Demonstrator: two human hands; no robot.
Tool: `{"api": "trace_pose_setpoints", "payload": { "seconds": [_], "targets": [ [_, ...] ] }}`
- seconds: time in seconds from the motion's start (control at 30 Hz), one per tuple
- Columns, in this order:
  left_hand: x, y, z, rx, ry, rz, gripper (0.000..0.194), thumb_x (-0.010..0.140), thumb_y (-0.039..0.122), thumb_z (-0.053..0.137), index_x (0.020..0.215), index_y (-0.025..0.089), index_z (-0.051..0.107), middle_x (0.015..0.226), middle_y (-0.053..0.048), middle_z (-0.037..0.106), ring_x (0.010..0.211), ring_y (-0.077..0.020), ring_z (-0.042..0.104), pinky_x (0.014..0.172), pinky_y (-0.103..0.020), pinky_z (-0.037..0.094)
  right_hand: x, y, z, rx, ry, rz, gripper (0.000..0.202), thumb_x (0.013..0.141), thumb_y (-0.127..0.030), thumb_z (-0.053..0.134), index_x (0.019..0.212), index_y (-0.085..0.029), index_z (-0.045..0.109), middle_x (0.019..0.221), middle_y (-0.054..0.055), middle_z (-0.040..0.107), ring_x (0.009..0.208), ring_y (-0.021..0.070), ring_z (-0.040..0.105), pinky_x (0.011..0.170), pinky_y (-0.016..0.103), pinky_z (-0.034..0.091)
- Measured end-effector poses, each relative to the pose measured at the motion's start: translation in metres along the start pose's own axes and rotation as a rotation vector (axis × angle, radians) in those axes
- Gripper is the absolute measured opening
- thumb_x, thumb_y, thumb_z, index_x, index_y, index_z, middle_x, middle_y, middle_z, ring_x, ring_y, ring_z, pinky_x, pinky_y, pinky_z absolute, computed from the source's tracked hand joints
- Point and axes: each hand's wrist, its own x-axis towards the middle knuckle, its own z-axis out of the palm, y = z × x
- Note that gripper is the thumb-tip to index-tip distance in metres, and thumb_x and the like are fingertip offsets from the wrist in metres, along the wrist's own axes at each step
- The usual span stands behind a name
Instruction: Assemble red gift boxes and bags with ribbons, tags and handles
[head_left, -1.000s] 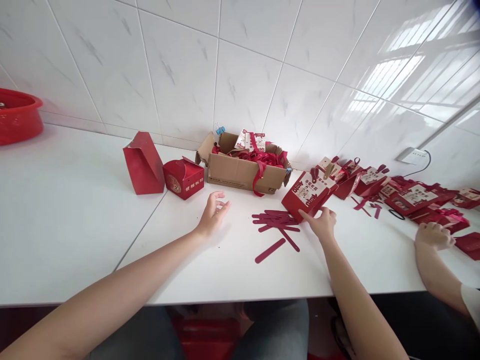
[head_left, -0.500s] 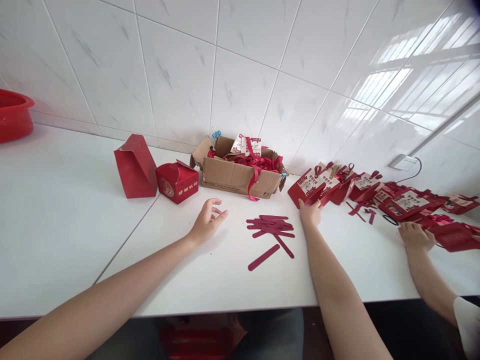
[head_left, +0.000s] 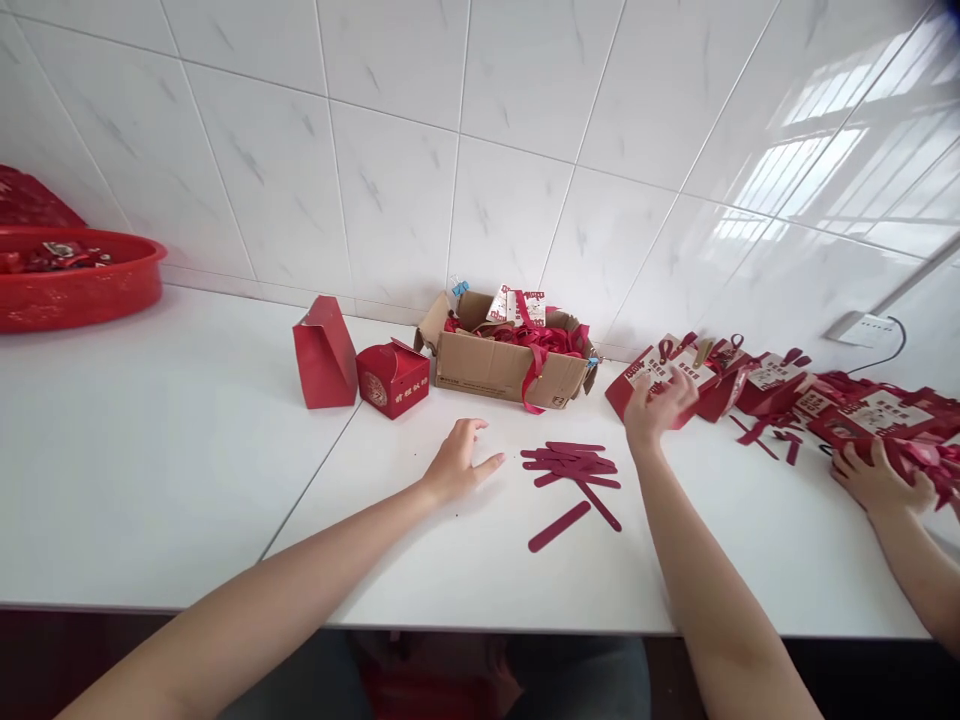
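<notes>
My left hand (head_left: pixel 459 462) hovers over or rests on the white table, fingers apart and holding nothing. Just right of it lies a loose pile of dark red strips (head_left: pixel 574 463), with one single strip (head_left: pixel 559 526) in front. My right hand (head_left: pixel 660 408) is raised before the red gift boxes (head_left: pixel 624 392) at the right, its fingers spread with nothing between them. Behind the strips stands a cardboard box (head_left: pixel 501 366) filled with red ribbons and printed cards. A small red box (head_left: pixel 392 378) and a taller red box (head_left: pixel 325 352) stand left of it.
A red plastic basin (head_left: pixel 82 290) holding small items sits at the far left. At the right edge, another person's hand (head_left: pixel 881 478) reaches among more red boxes and ribbons (head_left: pixel 877 412). A white power strip (head_left: pixel 862 328) with a cable is against the tiled wall.
My right hand has let go of the red gift box and lifted, its fingers spreading. The view has turned left, bringing more of the basin into sight. My left hand stays open.
</notes>
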Motion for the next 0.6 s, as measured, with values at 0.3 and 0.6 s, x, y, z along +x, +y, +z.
{"api": "trace_pose_setpoints", "payload": {
  "seconds": [0.3,0.6],
  "targets": [
    [0.003,-0.006,0.003,0.004,-0.035,-0.058,0.052,0.081,0.050,0.059,0.122,0.024,0.041,0.132,-0.011,0.044,0.117,-0.0295,0.051,0.095,-0.047,0.045,0.044,-0.115,0.112,0.030,-0.630,-0.100,0.041,0.084,-0.014,0.040,0.124,-0.015,0.051,0.122,0.016,0.059,0.118,0.0256,0.053,0.101,0.044,0.041],
    [0.003,-0.010,0.001,-0.005,-0.039,-0.056,0.053,0.080,0.052,0.061,0.123,0.024,0.046,0.132,-0.012,0.048,0.120,-0.0332,0.051,0.097,-0.048,0.044,0.054,-0.100,0.171,0.159,-0.883,0.155,0.019,0.085,-0.028,0.063,0.092,-0.011,0.066,0.089,0.005,0.069,0.082,0.0185,0.065,0.077,0.034,0.053]
  ]
}}
